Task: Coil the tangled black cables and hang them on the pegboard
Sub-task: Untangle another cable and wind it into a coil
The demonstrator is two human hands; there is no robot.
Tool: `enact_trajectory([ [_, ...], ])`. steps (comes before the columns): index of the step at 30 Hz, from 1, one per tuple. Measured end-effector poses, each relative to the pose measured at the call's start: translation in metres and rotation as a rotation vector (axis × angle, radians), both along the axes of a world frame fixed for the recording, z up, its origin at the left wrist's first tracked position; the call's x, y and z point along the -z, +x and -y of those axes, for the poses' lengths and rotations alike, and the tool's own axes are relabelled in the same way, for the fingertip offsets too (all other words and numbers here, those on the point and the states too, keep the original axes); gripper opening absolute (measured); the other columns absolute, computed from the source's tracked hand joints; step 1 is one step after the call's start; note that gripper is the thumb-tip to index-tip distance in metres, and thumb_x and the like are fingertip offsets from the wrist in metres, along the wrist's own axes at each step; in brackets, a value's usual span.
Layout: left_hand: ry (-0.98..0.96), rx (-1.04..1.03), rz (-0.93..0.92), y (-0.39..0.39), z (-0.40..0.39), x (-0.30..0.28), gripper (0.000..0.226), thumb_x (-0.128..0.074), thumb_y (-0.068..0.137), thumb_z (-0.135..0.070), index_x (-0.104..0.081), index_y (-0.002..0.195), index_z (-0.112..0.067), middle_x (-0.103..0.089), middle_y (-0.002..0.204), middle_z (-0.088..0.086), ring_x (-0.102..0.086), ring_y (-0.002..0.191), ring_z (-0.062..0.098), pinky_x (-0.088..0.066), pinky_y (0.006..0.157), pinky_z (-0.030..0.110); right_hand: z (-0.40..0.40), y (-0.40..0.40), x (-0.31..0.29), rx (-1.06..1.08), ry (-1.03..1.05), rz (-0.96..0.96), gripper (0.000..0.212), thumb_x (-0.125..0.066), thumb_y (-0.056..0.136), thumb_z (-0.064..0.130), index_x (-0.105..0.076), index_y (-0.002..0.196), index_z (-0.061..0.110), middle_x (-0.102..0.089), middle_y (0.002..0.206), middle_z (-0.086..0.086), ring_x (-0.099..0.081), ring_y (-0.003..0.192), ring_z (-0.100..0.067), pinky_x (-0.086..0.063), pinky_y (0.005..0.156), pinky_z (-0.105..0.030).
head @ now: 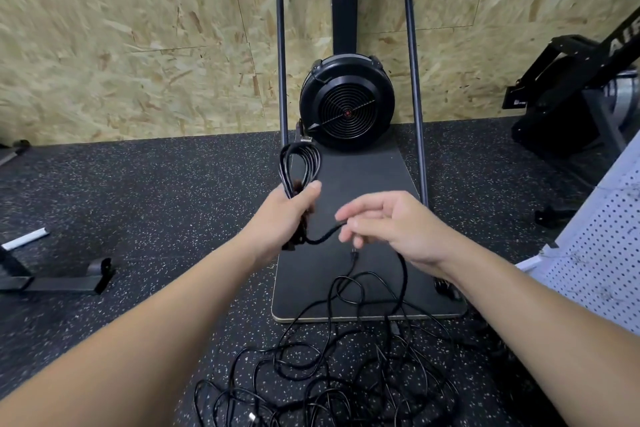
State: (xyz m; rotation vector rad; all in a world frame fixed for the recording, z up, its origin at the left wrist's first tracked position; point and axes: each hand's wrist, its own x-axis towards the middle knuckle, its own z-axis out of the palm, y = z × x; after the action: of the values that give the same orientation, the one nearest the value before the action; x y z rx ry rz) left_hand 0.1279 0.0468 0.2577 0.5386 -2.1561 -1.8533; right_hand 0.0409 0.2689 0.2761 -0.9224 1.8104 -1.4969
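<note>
Black cable, wound into a narrow bundle of loops point(300, 163), is standing upright out of the left hand point(291, 208), whose fingers and thumb are curling tight around the bundle's lower part. A short length of the same cable is sagging across from under that fist to the right hand point(388, 225), where the fingertips point(346, 222) are pinching it lightly while the other fingers are hanging relaxed. From there the cable is dropping down to the floor.

Below both forearms a tangled heap of black cables point(346, 374) is lying loose, partly on the speckled rubber floor point(156, 191) and partly overlapping the near edge of a dark flat platform point(363, 191). That platform is belonging to an exercise machine whose round black fan housing point(346, 100) is sitting at the far end, framed by a dark tubular frame point(282, 55) rising on both sides.

Behind it, a chipboard wall point(138, 45) is filling the background. At the right edge a white pegboard point(595, 253) is leaning or standing at an angle, its holes showing clearly; nothing can be made out hanging on the visible part. Further back on the right another black machine point(568, 90) is standing against the wall. On the left, a black metal foot point(62, 282) of some equipment is resting on the floor, with a white bar point(24, 239) just beyond it.
</note>
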Motion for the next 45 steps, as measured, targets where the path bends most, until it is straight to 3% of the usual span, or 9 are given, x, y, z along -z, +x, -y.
enact_trajectory([
  [5,0.072,0.318,0.069,0.011,-0.036,-0.008,0.066,-0.059,0.091,-0.084,-0.063,0.082,-0.019,-0.063,0.081,-0.006,-0.053,0.065,0.006,-0.040,0.065,0.030,0.011,0.010,-0.005,0.139,-0.143,0.121,0.018,-0.067,0.106,0.004,-0.073,0.124,0.003,-0.080,0.098,-0.026,-0.067,0.083,-0.027,-0.060,0.084,-0.035],
  [8,0.022,0.486,0.054,0.010,-0.050,-0.004,0.022,-0.078,0.101,-0.026,-0.069,0.084,-0.014,-0.061,0.079,-0.011,-0.054,0.068,0.001,-0.044,0.067,0.019,0.012,0.009,-0.005,0.246,-0.059,0.056,0.013,-0.071,0.104,0.008,-0.073,0.116,0.007,-0.082,0.091,-0.019,-0.069,0.078,-0.024,-0.059,0.083,-0.043],
  [11,-0.055,0.432,0.065,0.004,-0.049,0.005,0.027,-0.073,0.097,-0.002,-0.055,0.081,-0.013,-0.048,0.075,-0.006,-0.047,0.070,0.009,-0.041,0.067,0.024,0.011,0.011,-0.007,0.236,0.005,-0.026,0.013,-0.074,0.102,0.016,-0.071,0.115,0.013,-0.083,0.089,-0.008,-0.074,0.076,-0.020,-0.063,0.089,-0.049],
  [16,0.166,0.192,0.010,-0.003,-0.041,0.009,0.021,-0.065,0.097,-0.003,-0.069,0.092,-0.022,-0.048,0.077,0.003,-0.041,0.064,0.014,-0.035,0.056,0.027,0.004,0.002,0.001,0.374,0.211,-0.290,0.013,-0.081,0.095,0.035,-0.074,0.104,0.030,-0.081,0.089,0.013,-0.075,0.083,-0.013,-0.057,0.078,-0.032],
  [22,0.351,0.087,-0.120,-0.008,-0.028,0.003,0.010,-0.065,0.102,-0.007,-0.066,0.110,-0.013,-0.050,0.079,0.001,-0.038,0.064,0.013,-0.033,0.059,0.025,-0.003,-0.006,0.019,0.258,0.344,-0.289,0.021,-0.074,0.101,0.041,-0.081,0.091,0.023,-0.080,0.089,0.001,-0.072,0.084,-0.023,-0.054,0.082,-0.037],
  [31,0.097,0.271,-0.013,0.008,-0.033,0.000,0.040,-0.074,0.096,-0.058,-0.063,0.094,-0.020,-0.057,0.090,0.009,-0.052,0.079,0.020,-0.041,0.074,0.040,0.004,-0.006,-0.020,0.345,-0.173,0.028,0.028,-0.073,0.106,0.027,-0.082,0.093,0.003,-0.068,0.079,-0.011,-0.058,0.065,-0.020,-0.056,0.067,-0.033],
  [38,-0.077,0.431,0.014,0.007,-0.066,0.004,0.016,-0.065,0.111,-0.028,-0.064,0.101,-0.015,-0.074,0.093,0.006,-0.074,0.085,0.014,-0.049,0.072,0.020,0.006,-0.007,-0.025,0.584,-0.204,0.018,0.026,-0.081,0.100,0.025,-0.081,0.092,0.001,-0.067,0.063,-0.010,-0.071,0.056,-0.021,-0.069,0.071,-0.042],
  [41,-0.087,0.378,-0.009,0.004,-0.068,0.009,0.022,-0.061,0.112,-0.022,-0.062,0.092,-0.013,-0.070,0.086,0.009,-0.079,0.100,0.032,-0.050,0.075,0.025,0.005,-0.006,-0.022,0.626,-0.199,-0.001,0.021,-0.086,0.096,0.021,-0.080,0.093,0.001,-0.073,0.068,-0.013,-0.075,0.061,-0.023,-0.070,0.072,-0.044],
  [45,0.066,0.357,-0.074,-0.001,-0.069,0.010,0.016,-0.060,0.111,-0.012,-0.058,0.095,-0.008,-0.054,0.078,0.015,-0.060,0.072,0.030,-0.060,0.091,0.045,-0.001,-0.013,-0.020,0.587,-0.281,0.115,0.031,-0.090,0.091,0.010,-0.071,0.112,-0.005,-0.072,0.095,-0.023,-0.078,0.075,-0.024,-0.069,0.073,-0.038],
])
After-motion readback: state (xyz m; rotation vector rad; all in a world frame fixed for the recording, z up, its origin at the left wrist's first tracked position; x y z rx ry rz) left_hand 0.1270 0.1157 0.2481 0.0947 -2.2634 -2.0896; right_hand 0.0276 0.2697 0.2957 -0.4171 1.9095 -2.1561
